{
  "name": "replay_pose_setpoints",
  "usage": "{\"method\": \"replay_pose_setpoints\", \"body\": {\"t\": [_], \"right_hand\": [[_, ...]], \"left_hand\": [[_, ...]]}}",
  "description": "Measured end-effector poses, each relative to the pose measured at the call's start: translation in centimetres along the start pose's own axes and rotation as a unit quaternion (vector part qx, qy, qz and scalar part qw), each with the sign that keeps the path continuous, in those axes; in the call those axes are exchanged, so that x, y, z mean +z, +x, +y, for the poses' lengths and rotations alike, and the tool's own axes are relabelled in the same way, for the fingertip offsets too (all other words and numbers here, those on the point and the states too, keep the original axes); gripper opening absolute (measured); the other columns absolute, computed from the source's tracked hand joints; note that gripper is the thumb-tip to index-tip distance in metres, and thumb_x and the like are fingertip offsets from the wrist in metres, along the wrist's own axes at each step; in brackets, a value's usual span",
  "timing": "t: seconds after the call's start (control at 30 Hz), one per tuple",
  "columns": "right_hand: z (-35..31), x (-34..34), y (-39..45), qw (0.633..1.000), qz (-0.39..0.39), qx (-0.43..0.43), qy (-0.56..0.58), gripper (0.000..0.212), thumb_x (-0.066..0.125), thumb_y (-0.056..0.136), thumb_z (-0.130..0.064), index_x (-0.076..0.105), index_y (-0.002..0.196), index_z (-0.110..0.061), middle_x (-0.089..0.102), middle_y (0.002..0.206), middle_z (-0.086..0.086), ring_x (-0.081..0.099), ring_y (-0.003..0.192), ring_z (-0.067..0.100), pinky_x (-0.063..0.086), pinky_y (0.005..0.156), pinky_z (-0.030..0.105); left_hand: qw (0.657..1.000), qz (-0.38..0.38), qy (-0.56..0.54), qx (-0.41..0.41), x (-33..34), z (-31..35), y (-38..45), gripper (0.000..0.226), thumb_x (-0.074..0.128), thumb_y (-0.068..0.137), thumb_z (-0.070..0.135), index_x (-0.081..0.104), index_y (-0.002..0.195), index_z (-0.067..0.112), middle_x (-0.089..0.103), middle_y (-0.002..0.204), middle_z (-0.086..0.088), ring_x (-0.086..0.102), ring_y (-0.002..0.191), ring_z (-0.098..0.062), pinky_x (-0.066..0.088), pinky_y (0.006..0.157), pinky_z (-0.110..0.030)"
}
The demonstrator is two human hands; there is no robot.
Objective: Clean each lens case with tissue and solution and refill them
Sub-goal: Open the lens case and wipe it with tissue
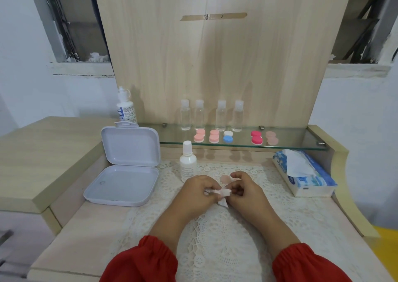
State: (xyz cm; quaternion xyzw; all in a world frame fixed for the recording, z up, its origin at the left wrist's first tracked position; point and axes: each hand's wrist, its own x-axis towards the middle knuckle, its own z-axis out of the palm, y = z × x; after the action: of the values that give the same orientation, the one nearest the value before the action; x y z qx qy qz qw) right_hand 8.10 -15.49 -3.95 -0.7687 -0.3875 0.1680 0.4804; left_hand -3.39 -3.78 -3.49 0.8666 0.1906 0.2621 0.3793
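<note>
Case (pixel 224 192) sat low in the middle of the frame, pinched between both hands over the lace mat (pixel 215 238). Left hand (pixel 199 190) pinched a tissue (pixel 223 202) against it; right hand (pixel 245 188) had its fingers curled round the case's right end. Its long axis seemed to run left to right (mostly hidden). A loose pink cap (pixel 225 179) lay just above the hands, nearer the right hand. Solution bottle (pixel 188 162) stood up-left, nearer the left hand.

Seen from above on a lace-covered tabletop (pixel 301 217): left hand (pixel 199 190) and right hand (pixel 245 190) pinching a crumpled tissue (pixel 221 194) around a pale pink lens case (pixel 225 179), solution bottle (pixel 188 163) just behind.
</note>
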Motion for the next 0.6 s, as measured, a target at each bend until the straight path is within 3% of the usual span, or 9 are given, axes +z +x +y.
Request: {"method": "replay_pose_setpoints", "body": {"t": [0.1,0.17,0.3,0.43,0.6], "right_hand": [[0.1,0.0,0.0,1.000,-0.001,-0.007,-0.010,0.051,0.070,0.080,-0.015,0.047,0.124,-0.028,0.065,0.095,-0.006,0.060,0.089,0.007,0.047,0.077,0.020],[0.1,0.0,-0.1,1.000,-0.002,-0.021,-0.016,0.052,0.072,0.080,-0.015,0.048,0.124,-0.030,0.065,0.093,-0.008,0.059,0.087,0.004,0.044,0.073,0.016],[-0.3,-0.2,-0.5,0.999,0.007,-0.035,0.025,0.047,0.073,0.081,-0.012,0.050,0.116,-0.036,0.065,0.094,-0.011,0.061,0.082,-0.001,0.045,0.070,0.010],[-0.4,-0.2,-0.5,0.997,0.032,-0.040,0.064,0.046,0.074,0.080,-0.012,0.051,0.115,-0.031,0.068,0.091,-0.006,0.064,0.081,0.000,0.052,0.076,0.016],[-0.3,-0.2,-0.3,0.993,0.051,-0.017,0.102,0.050,0.078,0.076,-0.012,0.051,0.115,-0.027,0.069,0.089,-0.003,0.065,0.078,0.002,0.049,0.068,0.010]], "left_hand": [[0.999,0.013,-0.017,-0.034,0.1,0.1,0.1,0.007,0.075,0.079,0.013,0.074,0.084,0.017,0.067,0.089,0.009,0.060,0.088,-0.004,0.047,0.084,-0.021],[0.995,0.059,-0.054,-0.051,0.2,0.3,0.2,0.010,0.071,0.083,0.015,0.069,0.078,0.023,0.066,0.086,0.009,0.059,0.084,-0.001,0.046,0.079,-0.017],[0.987,0.157,-0.012,0.014,0.2,0.1,0.3,0.010,0.065,0.088,0.012,0.067,0.083,0.021,0.063,0.086,0.016,0.055,0.090,0.002,0.038,0.078,-0.006],[0.985,0.073,0.100,0.118,0.7,-0.7,0.3,0.017,0.061,0.086,0.002,0.073,0.094,0.011,0.066,0.100,0.007,0.051,0.101,-0.009,0.028,0.091,-0.002],[0.989,0.059,0.093,0.103,0.9,-0.5,0.2,0.014,0.065,0.087,0.009,0.074,0.097,0.012,0.062,0.112,0.009,0.047,0.107,-0.002,0.025,0.091,0.001]]}}
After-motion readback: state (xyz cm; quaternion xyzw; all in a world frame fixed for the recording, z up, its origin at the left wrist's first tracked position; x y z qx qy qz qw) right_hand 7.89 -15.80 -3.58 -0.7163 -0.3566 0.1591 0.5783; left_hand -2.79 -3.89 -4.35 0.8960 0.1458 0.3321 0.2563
